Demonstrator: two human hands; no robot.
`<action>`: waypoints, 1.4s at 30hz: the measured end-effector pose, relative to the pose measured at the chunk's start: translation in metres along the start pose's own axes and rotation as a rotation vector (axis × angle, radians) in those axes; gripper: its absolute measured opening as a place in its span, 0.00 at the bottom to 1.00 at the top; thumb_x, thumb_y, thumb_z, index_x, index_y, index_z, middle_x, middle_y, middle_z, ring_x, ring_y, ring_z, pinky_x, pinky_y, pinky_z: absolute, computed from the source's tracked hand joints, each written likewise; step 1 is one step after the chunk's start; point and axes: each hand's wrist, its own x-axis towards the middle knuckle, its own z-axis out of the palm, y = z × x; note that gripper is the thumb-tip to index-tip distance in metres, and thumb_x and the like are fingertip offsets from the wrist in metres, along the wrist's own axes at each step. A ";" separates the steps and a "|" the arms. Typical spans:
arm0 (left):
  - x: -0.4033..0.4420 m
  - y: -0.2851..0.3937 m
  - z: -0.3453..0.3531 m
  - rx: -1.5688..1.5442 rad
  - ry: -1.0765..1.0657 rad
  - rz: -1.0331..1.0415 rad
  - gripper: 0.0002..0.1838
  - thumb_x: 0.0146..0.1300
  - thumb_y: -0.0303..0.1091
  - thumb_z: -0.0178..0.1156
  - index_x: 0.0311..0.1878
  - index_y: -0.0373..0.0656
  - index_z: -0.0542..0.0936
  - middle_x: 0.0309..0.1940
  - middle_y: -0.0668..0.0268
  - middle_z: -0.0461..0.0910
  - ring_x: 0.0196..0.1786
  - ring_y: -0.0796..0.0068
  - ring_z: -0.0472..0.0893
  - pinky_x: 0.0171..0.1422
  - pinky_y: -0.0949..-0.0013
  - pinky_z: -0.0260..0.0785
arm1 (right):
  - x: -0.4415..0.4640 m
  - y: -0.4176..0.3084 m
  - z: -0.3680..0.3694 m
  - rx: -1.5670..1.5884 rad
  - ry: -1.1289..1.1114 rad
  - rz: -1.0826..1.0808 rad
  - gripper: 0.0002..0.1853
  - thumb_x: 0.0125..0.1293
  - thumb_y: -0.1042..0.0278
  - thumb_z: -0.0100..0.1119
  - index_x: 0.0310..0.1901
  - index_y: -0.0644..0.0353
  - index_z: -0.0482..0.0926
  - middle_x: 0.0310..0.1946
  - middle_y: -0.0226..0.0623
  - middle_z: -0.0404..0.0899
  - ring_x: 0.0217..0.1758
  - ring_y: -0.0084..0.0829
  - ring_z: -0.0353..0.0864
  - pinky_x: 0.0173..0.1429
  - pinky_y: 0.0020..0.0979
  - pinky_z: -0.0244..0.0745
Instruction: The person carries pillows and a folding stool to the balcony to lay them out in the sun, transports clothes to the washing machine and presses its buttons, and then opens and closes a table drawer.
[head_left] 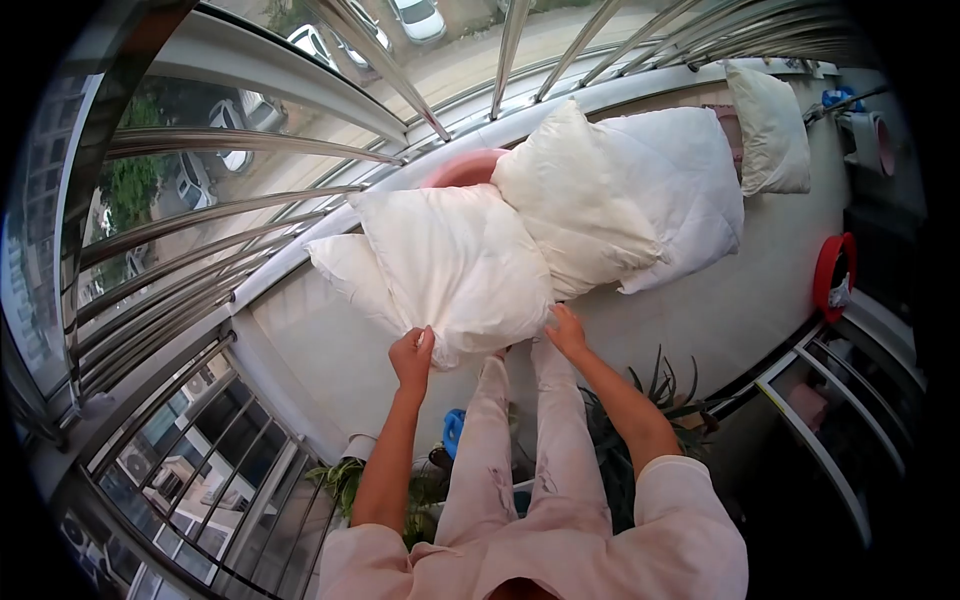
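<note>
**Hazards at the Near Edge of the Front Pillow**

At far left, we note the metal railing [255, 207]. The lower pillow [345, 268] projects on that side from beneath the front pillow [462, 258]. Because the two overlap, a pull on the upper one could drag the lower one askew.

Our left hand [409, 358] pinches the near left edge of the front pillow between thumb and curled fingers. The grip takes in only a small fold of fabric; if the filling's weight shifts, that fold could slip free.

The front pillow lies just ahead of our legs [482, 425], between our hands, its right side touching the cream pillow [575, 190]. This contact could cause both to shift together. The pink basin [466, 169] sits behind them, partly covered; a hard push away from us could knock it.

Our right hand [567, 331] is at the near right corner, fingers bent; we cannot tell whether they close on the fabric. If they do not, uneven tension could twist the pillow.

Farther right, the white bedding [690, 170] adjoins the cream pillow and could be disturbed through it.
</note>
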 end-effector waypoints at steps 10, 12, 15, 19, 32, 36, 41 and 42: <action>0.003 -0.002 -0.051 -0.203 0.108 -0.175 0.10 0.57 0.34 0.57 0.30 0.36 0.78 0.17 0.76 0.70 0.19 0.88 0.60 0.22 0.80 0.52 | 0.032 -0.038 0.007 0.099 -0.082 -0.102 0.29 0.49 0.61 0.59 0.55 0.56 0.65 0.59 0.45 0.59 0.59 0.43 0.61 0.60 0.36 0.58; -0.010 -0.007 -0.065 -0.215 0.149 -0.181 0.10 0.57 0.34 0.57 0.35 0.36 0.78 0.23 0.75 0.73 0.21 0.89 0.62 0.24 0.81 0.54 | 0.029 -0.041 0.005 0.135 -0.085 -0.099 0.30 0.49 0.60 0.59 0.55 0.56 0.65 0.59 0.45 0.59 0.59 0.43 0.61 0.60 0.36 0.58; -0.034 -0.019 -0.081 -0.227 0.216 -0.143 0.12 0.58 0.33 0.56 0.42 0.35 0.76 0.33 0.69 0.76 0.29 0.87 0.69 0.33 0.82 0.62 | 0.026 -0.030 0.001 0.135 -0.108 -0.109 0.31 0.48 0.59 0.60 0.56 0.56 0.64 0.59 0.45 0.58 0.60 0.42 0.60 0.60 0.36 0.58; -0.049 0.024 -0.105 -0.617 0.224 -0.314 0.12 0.57 0.26 0.56 0.44 0.34 0.75 0.42 0.62 0.76 0.44 0.80 0.73 0.52 0.76 0.62 | 0.017 -0.024 -0.003 0.101 -0.161 -0.098 0.35 0.46 0.57 0.62 0.57 0.58 0.62 0.59 0.48 0.59 0.61 0.44 0.58 0.62 0.38 0.56; -0.138 0.097 -0.212 -0.590 0.509 -0.319 0.11 0.56 0.27 0.56 0.43 0.36 0.72 0.38 0.60 0.74 0.40 0.71 0.74 0.48 0.69 0.68 | 0.005 -0.129 0.082 -0.249 -0.131 -0.268 0.32 0.46 0.64 0.61 0.56 0.49 0.63 0.59 0.41 0.57 0.57 0.45 0.61 0.52 0.45 0.61; -0.182 0.137 -0.253 -0.602 0.688 -0.262 0.15 0.60 0.42 0.47 0.45 0.43 0.67 0.44 0.60 0.69 0.47 0.67 0.70 0.53 0.62 0.63 | 0.039 -0.108 0.109 -0.354 -0.364 -0.252 0.11 0.53 0.65 0.53 0.39 0.52 0.77 0.52 0.36 0.65 0.49 0.40 0.67 0.48 0.44 0.62; -0.194 0.148 -0.267 0.443 0.544 0.042 0.15 0.58 0.37 0.52 0.43 0.37 0.71 0.37 0.51 0.72 0.41 0.58 0.71 0.42 0.59 0.64 | 0.040 -0.106 0.143 -0.322 -0.386 -0.187 0.13 0.53 0.59 0.55 0.39 0.52 0.77 0.51 0.33 0.65 0.50 0.39 0.67 0.49 0.45 0.65; -0.195 0.140 -0.266 0.369 0.561 -0.026 0.15 0.58 0.39 0.52 0.42 0.36 0.71 0.36 0.52 0.72 0.40 0.59 0.71 0.42 0.59 0.64 | 0.039 -0.105 0.147 -0.270 -0.403 -0.147 0.15 0.52 0.58 0.55 0.41 0.51 0.76 0.52 0.33 0.65 0.52 0.40 0.67 0.50 0.45 0.65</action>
